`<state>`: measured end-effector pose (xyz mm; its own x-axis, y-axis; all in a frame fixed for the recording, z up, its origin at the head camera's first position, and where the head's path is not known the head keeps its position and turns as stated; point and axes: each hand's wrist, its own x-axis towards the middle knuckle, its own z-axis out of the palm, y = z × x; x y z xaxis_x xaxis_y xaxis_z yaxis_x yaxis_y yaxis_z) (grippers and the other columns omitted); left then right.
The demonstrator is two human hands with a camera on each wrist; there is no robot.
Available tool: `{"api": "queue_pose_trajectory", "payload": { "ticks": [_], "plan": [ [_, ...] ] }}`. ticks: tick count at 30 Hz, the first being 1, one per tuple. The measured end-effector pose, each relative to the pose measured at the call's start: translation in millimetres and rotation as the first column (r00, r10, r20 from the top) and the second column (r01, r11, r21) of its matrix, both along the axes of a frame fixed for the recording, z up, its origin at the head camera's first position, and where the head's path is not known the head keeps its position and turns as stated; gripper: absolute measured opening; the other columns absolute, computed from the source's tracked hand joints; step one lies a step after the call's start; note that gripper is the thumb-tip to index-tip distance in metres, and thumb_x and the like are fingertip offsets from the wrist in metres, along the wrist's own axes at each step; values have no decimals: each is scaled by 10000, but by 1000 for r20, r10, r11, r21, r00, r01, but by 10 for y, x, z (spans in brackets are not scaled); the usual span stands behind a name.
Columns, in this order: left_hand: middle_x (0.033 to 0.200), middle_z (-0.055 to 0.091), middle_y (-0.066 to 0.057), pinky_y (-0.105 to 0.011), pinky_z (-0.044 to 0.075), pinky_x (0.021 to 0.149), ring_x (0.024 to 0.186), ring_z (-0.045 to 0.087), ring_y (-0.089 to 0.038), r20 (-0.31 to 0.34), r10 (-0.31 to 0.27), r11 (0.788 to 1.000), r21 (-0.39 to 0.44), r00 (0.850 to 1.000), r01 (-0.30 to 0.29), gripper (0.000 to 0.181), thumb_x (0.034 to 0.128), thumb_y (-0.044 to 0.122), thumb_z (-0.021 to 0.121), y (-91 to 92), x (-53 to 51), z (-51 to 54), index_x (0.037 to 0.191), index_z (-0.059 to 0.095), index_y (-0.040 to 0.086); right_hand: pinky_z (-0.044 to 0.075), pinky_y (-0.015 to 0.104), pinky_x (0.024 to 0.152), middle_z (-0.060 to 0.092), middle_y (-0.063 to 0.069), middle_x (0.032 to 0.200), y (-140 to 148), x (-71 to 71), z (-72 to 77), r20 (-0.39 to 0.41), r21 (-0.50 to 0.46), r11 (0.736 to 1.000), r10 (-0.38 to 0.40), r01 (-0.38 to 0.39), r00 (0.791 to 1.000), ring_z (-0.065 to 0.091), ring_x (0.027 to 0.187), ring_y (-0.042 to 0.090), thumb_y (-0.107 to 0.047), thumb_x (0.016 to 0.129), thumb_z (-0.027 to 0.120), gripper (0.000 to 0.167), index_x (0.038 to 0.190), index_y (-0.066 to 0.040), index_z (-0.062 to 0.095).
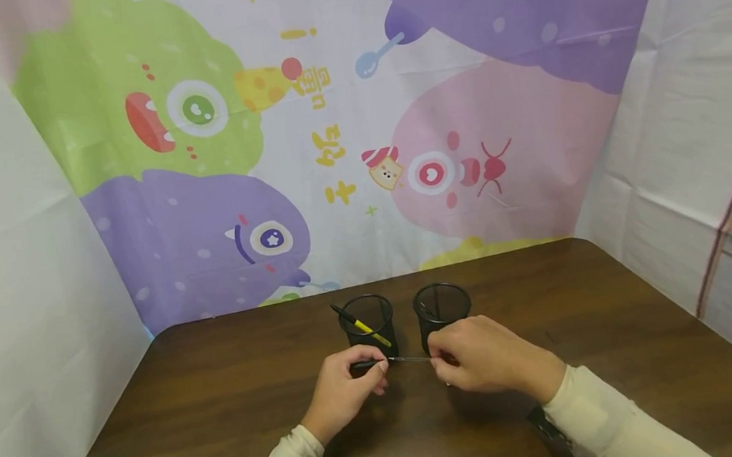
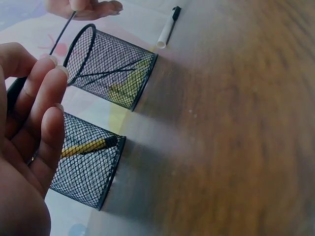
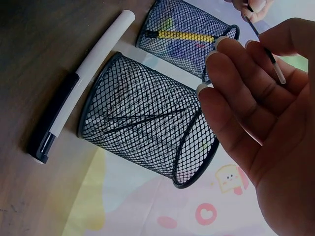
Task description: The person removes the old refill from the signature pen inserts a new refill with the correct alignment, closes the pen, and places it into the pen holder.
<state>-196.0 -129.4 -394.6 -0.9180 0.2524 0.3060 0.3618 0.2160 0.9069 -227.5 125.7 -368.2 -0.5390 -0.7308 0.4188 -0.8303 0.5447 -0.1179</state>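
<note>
- Head view: the left hand (image 1: 346, 384) grips a slim black pen part (image 1: 362, 365) between thumb and fingers. The right hand (image 1: 482, 355) has its fingers curled and pinches a thin rod (image 1: 413, 359). The rod spans the gap between the 2 hands, its far end meeting the left fingertips; whether it sits inside the black part or only touches it cannot be told.
- Behind the hands, 2 black mesh cups stand upright, side by side and apart, on the brown table (image 1: 223, 383): the left cup (image 1: 354, 339) holds a tilted yellow-and-black pen (image 1: 369, 330), its black end above the rim; the right cup (image 1: 424, 324) is partly hidden by the right hand. A cartoon-printed cloth (image 1: 354, 244) hangs beyond.
- Left wrist view: thin dark sticks show through the right cup's mesh. A white barrel with a black clip (image 2: 169, 29) lies on the table near that cup.
- Right wrist view: the rod is dark with a pale end near the palm, and the barrel lies just beside the right cup's base.
</note>
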Motion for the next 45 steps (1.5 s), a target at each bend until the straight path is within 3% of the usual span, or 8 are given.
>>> {"api": "queue_pose_trajectory", "payload": {
  "ticks": [8,16,30,45],
  "plan": [
    [763,692,-183,-338,604,632,638,693,-240,11,-3,1000,6,1000,3,60,923,-7,679,6,17,-27,958,689,-56,371,172,489,429,-220,642,-5,20,-49,26,-5,1000,10,-10,1000,398,529,-44,-183,885,670,214,740,-279,545],
    [716,682,-100,-338,603,627,632,688,-266,-10,3,1000,11,1000,-3,46,924,0,684,8,5,5,944,693,-40,375,174,495,432,-215,645,-29,-5,-62,-2,8,1000,12,-12,1000,407,538,-33,-190,886,667,207,735,-271,551],
    [752,684,-159,-325,603,631,646,690,-228,3,-2,1000,13,1000,2,73,926,-10,676,12,1,0,955,679,-77,389,180,493,460,-210,662,-51,4,-76,22,46,999,0,-1,1000,429,549,-31,-198,888,671,185,743,-259,574],
    [825,687,-270,-315,601,631,642,685,-172,11,-5,1000,8,1000,5,67,926,-7,676,14,9,2,955,685,-67,377,191,467,445,-187,643,-90,51,-85,107,126,992,5,-18,994,424,537,-21,-178,889,657,179,742,-234,573]
  ]
}}
